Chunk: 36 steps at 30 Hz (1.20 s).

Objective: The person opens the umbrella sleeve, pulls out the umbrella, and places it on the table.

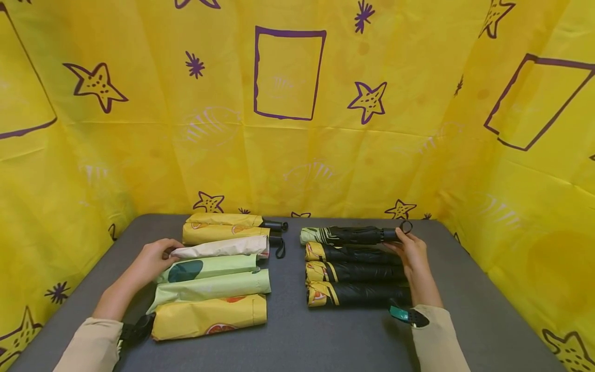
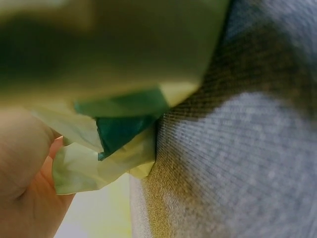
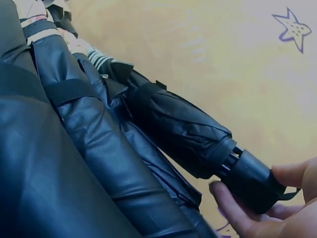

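At the left, my left hand (image 1: pixel 160 254) pinches the left end of a white umbrella cover (image 1: pixel 223 248). Just below it lie two light green covers (image 1: pixel 232 264) and a yellow cover with fruit print (image 1: pixel 209 318). Close to the left hand (image 2: pixel 22 173) in the left wrist view, pale green fabric with a dark green patch (image 2: pixel 129 131) hides the fingertips. My right hand (image 1: pixel 415 256) holds the black handle (image 3: pixel 252 181) of a folded black umbrella with a green striped edge (image 1: pixel 344 235), between thumb and fingers. It lies farthest back in the right row.
Two yellow covered umbrellas (image 1: pixel 223 219) with black handles lie at the back left. Three folded black umbrellas with yellow edges (image 1: pixel 362 294) lie in front of the held one. Yellow patterned cloth (image 1: pixel 288 170) hangs behind the dark grey table (image 1: pixel 297 346).
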Available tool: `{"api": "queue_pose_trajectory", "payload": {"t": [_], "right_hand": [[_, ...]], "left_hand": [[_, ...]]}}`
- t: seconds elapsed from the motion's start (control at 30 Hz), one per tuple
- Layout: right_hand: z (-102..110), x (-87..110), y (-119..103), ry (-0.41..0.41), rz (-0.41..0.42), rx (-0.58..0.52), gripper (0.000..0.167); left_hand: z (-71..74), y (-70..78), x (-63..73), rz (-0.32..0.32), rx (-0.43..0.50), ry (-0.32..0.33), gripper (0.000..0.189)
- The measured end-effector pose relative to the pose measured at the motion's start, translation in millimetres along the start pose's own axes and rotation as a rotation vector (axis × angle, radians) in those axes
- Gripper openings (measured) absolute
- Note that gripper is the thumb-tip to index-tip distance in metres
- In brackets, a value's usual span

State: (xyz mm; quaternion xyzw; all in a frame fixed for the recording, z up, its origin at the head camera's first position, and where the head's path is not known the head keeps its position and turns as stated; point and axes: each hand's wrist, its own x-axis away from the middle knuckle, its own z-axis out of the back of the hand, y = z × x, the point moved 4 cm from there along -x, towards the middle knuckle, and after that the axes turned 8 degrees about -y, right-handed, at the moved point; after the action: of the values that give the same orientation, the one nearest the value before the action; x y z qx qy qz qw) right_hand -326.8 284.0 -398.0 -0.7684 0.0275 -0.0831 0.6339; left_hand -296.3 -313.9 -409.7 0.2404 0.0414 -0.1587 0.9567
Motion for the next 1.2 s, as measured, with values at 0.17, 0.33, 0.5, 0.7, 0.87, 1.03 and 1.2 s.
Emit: {"api": "queue_pose_trajectory", "payload": {"t": [0.17,0.33,0.5,0.7,0.87,1.03,1.2], "right_hand": [[5.1,-1.9,1.1,-0.009,-0.02,-0.024,0.055],[8.2,-3.8,0.7,-0.046,-0.039,-0.021,0.063],[9.8,-4.6,-2.0,-0.083,-0.054,-0.005,0.069],[11.4,-2.5,-5.3,-0.12,-0.081,0.08,0.073],[16.6,-3.0,-7.5,-0.134,-0.101,0.168,0.078],[22.2,-4.3,-11.0,-0.178,-0.123,0.254,0.086],[28.0,-10.9,-12.1,-0.227,-0.125,0.292,0.093]], "left_hand": [[-0.1,-0.5,0.0,0.0,-0.003,-0.001,0.017],[-0.2,-2.6,0.0,0.007,-0.003,0.003,0.017],[0.2,-3.6,-0.6,0.008,0.005,0.003,0.016],[0.6,-3.1,-0.7,0.014,0.009,-0.007,0.016],[0.6,-3.4,-1.0,0.019,0.009,-0.01,0.016],[-0.5,-4.0,-0.3,0.021,0.01,-0.01,0.016],[-1.0,-4.7,-0.2,0.02,0.006,-0.007,0.017]]}}
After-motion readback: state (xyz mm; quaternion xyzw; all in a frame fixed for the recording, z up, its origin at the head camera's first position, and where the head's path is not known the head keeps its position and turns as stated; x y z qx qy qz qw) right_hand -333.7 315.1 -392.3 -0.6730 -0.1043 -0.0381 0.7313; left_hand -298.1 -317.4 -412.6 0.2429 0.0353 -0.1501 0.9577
